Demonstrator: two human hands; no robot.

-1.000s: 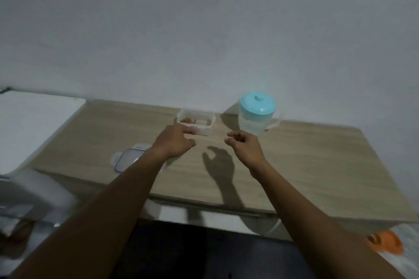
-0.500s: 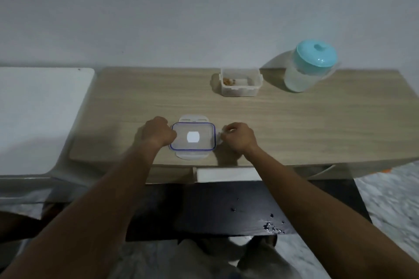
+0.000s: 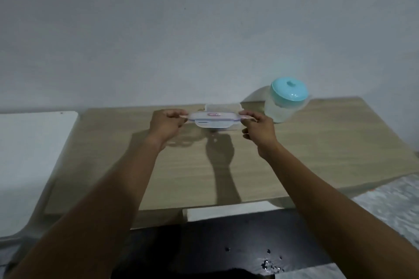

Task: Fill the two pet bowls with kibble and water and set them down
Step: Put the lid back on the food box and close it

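Head view showed the left hand [image 3: 166,125] and right hand [image 3: 258,130], fingers [image 3: 174,114] pinched on the end flaps of the clear lid [image 3: 213,118], held level above the desk [image 3: 317,154], just before the kibble container [image 3: 223,106]. The step looked like closing it, so the lid needed lowering squarely onto the rim. The water jug [image 3: 286,102] crowded the right side, while bare wood ran to the near edge.
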